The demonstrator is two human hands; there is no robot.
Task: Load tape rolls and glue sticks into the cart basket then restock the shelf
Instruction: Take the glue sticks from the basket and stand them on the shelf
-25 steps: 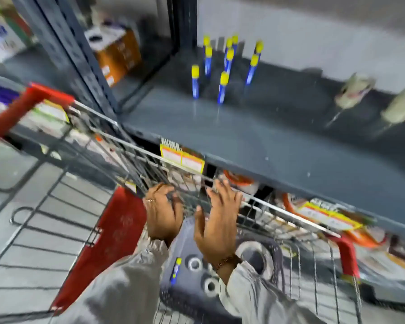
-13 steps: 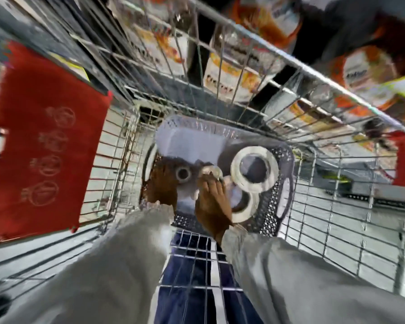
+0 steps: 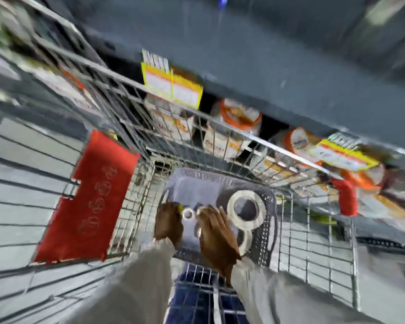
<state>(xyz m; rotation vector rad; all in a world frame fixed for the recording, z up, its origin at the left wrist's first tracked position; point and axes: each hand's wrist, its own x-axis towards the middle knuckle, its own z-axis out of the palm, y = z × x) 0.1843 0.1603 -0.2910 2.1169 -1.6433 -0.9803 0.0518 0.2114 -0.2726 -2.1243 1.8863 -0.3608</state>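
Note:
A grey plastic basket (image 3: 197, 183) sits in the wire cart (image 3: 136, 85). Both hands are down inside it. My left hand (image 3: 168, 224) is curled at the basket's left side, and the yellow cap of a glue stick (image 3: 179, 208) shows at its fingertips. My right hand (image 3: 216, 232) lies over a small tape roll (image 3: 198, 230), fingers closed around it. Another small roll (image 3: 188, 213) rests between the hands. A large white tape roll (image 3: 246, 212) leans at the right of the basket, with one more roll (image 3: 246, 242) below it. The picture is blurred.
The grey shelf board (image 3: 278, 73) overhangs the cart's far rim, with yellow price tags (image 3: 173, 87) on its edge. Orange-and-white packs (image 3: 240, 115) fill the shelf below. The red child-seat flap (image 3: 91, 197) hangs at the left. Tiled floor shows through the wires.
Both hands dropped from the cart's rim into the basket and closed on items. The view swung down into the cart, then tilted back up a little.

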